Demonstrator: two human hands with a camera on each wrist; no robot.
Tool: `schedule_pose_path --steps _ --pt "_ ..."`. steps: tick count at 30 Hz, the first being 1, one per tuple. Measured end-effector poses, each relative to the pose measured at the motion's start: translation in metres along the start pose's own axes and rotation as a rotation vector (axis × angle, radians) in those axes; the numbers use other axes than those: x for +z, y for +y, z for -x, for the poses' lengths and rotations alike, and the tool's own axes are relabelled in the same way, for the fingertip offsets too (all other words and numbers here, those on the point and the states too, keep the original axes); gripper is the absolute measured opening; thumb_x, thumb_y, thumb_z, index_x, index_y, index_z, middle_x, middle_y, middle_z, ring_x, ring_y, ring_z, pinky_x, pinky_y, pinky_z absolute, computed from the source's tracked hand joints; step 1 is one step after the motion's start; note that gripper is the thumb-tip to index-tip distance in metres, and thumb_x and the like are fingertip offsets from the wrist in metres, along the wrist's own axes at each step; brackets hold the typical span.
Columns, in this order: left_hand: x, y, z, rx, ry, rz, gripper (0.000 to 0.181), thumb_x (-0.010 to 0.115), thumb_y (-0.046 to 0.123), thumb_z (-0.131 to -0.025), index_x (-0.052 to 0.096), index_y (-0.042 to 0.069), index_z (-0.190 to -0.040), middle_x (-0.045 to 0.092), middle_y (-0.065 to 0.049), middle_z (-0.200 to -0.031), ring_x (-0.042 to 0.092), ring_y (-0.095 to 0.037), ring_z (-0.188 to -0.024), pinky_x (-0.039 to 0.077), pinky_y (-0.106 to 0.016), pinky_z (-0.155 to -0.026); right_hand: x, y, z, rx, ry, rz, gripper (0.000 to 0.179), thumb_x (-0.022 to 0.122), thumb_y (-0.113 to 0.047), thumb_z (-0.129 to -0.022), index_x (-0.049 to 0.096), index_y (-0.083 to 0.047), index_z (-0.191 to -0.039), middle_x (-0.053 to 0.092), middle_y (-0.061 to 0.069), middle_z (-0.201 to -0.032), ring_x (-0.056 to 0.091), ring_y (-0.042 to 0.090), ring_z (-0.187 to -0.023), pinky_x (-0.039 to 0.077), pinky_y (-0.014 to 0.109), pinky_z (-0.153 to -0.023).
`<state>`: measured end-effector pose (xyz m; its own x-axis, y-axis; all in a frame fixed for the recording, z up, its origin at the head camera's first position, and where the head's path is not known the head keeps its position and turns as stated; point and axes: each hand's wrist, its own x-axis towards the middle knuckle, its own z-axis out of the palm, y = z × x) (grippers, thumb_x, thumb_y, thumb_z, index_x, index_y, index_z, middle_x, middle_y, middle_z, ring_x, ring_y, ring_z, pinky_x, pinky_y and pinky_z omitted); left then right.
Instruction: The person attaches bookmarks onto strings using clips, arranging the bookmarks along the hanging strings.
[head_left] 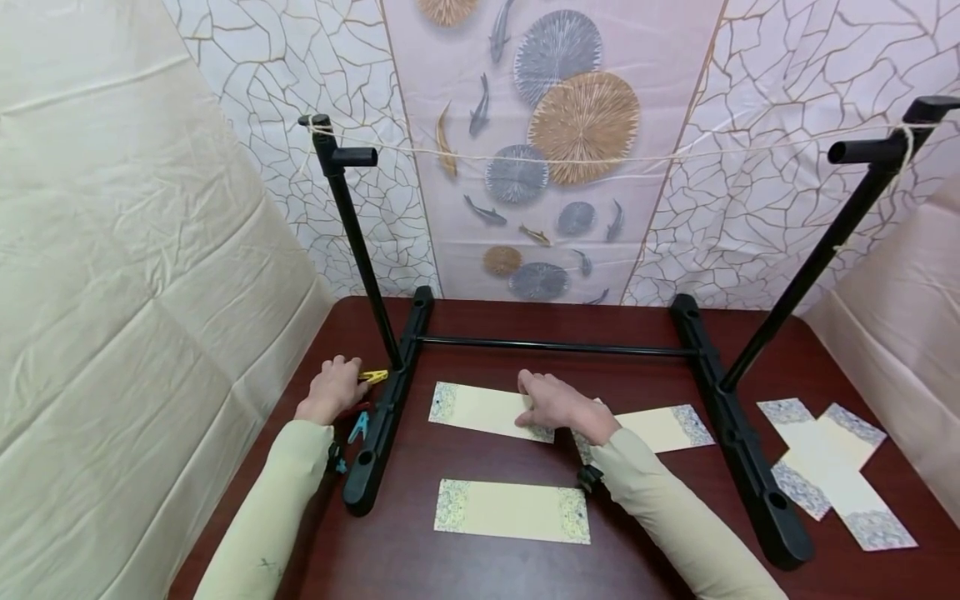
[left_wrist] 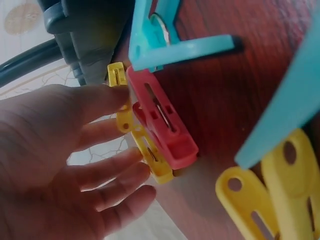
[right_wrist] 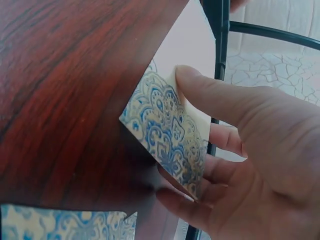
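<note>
My left hand (head_left: 334,392) is at the left of the black stand, with thumb and forefinger pinching a yellow clothespin (head_left: 373,377). In the left wrist view, a red clothespin (left_wrist: 162,120) lies in front of another yellow clothespin (left_wrist: 154,159) by the other fingertips. Blue clothespins (head_left: 359,427) are nearer the wrist. My right hand (head_left: 558,404) grips the right end of a cream paper strip (head_left: 480,408) with blue patterned ends. Its thumb presses the top face, and that end bends up off the table in the right wrist view.
A second strip (head_left: 513,511) lies in front, a third (head_left: 660,427) behind the right forearm. Several strips (head_left: 832,467) overlap outside the stand's right foot (head_left: 757,467). String (head_left: 480,158) spans the two black posts (head_left: 360,250), and a crossbar (head_left: 555,345) joins the feet.
</note>
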<state>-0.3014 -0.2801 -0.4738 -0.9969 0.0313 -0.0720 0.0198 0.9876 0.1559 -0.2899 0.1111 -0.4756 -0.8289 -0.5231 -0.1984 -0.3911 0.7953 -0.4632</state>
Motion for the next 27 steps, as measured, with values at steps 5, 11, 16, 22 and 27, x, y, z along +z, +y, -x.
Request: schedule_pose_path --steps 5,11,16,22,27 --pt "-0.003 -0.001 -0.001 0.022 0.128 0.102 0.034 0.061 0.027 -0.095 0.060 0.000 -0.116 0.058 -0.023 -0.107 0.058 -0.036 -0.092 0.053 -0.049 -0.074 -0.002 0.000 0.001 -0.004 -0.027 -0.077 0.034 0.071 -0.029 -0.091 0.044 -0.012 -0.104 0.044 0.001 -0.066 0.036 0.015 -0.053 0.033 0.028 -0.052" --pt "-0.009 0.001 -0.001 0.075 0.256 0.264 0.037 0.063 0.021 -0.095 0.058 -0.003 -0.123 0.062 -0.023 -0.112 0.063 -0.034 -0.094 0.054 -0.049 -0.082 -0.002 -0.002 0.003 -0.028 -0.030 -0.095 0.028 0.067 -0.023 -0.094 0.044 -0.011 -0.104 0.044 0.000 -0.065 0.035 0.014 -0.051 0.032 0.028 -0.052" --pt "-0.020 0.004 0.002 0.102 0.337 0.382 0.039 0.064 0.021 -0.096 0.056 -0.001 -0.128 0.063 -0.022 -0.114 0.067 -0.031 -0.092 0.057 -0.045 -0.078 -0.002 -0.004 0.003 -0.058 -0.006 -0.116 0.022 0.063 -0.016 -0.097 0.044 -0.012 -0.107 0.048 0.002 -0.067 0.039 0.013 -0.052 0.035 0.027 -0.052" --pt "-0.030 0.008 0.006 0.087 0.466 0.473 0.039 0.064 0.029 -0.096 0.057 0.001 -0.123 0.065 -0.018 -0.108 0.066 -0.031 -0.092 0.056 -0.046 -0.075 -0.002 -0.007 0.004 -0.095 0.029 -0.126 0.021 0.060 -0.015 -0.098 0.041 -0.014 -0.107 0.044 -0.001 -0.065 0.037 0.011 -0.052 0.035 0.025 -0.053" --pt "-0.038 0.010 0.010 0.093 0.608 0.534 0.036 0.065 0.030 -0.095 0.062 0.002 -0.119 0.063 -0.017 -0.105 0.064 -0.030 -0.091 0.053 -0.045 -0.076 -0.006 -0.010 0.006 -0.151 0.095 -0.137 0.019 0.056 -0.012 -0.100 0.039 -0.011 -0.109 0.038 -0.003 -0.062 0.033 0.010 -0.050 0.034 0.024 -0.052"
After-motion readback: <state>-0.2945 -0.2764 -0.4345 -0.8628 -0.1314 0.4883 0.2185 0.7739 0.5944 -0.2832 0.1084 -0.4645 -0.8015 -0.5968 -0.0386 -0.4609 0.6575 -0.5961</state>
